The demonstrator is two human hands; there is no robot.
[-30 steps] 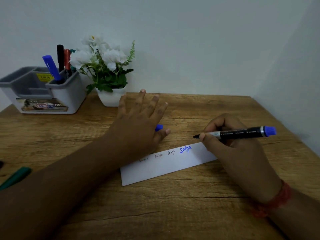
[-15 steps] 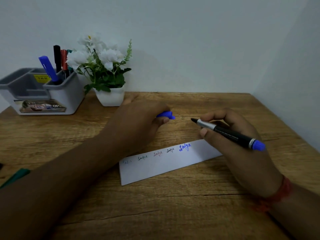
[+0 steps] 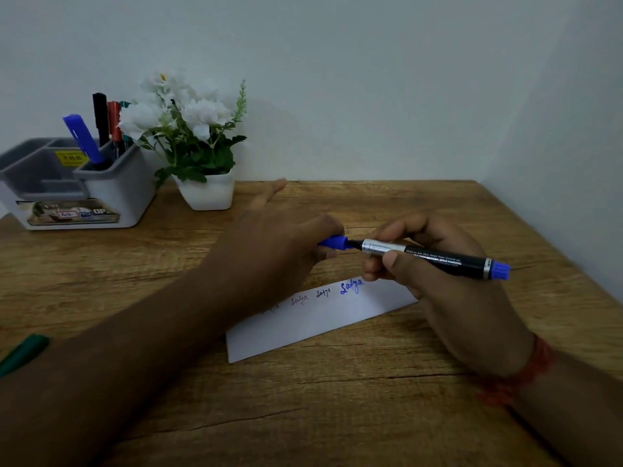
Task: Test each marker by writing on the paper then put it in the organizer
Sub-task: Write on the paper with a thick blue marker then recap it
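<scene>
My right hand (image 3: 448, 281) grips a black marker (image 3: 435, 259) with a blue end, its tip pointing left. My left hand (image 3: 276, 244) pinches the blue cap (image 3: 333, 242), and the marker's tip sits at the cap's mouth. Both hover just above a white paper strip (image 3: 320, 318) that lies on the wooden desk (image 3: 337, 399) and carries several small written words, the rightmost in blue. The grey organizer (image 3: 111, 193) stands at the back left with a blue, a black and a red marker upright in one compartment.
A white pot of white flowers (image 3: 205, 193) stands beside the organizer. A green marker (image 3: 23, 353) lies at the left edge of the desk, partly hidden by my left forearm. Walls close off the back and the right side.
My left hand picked the blue cap up from the desk and brought it to the marker's tip. My right hand turned the marker so its tip points left into the cap.
</scene>
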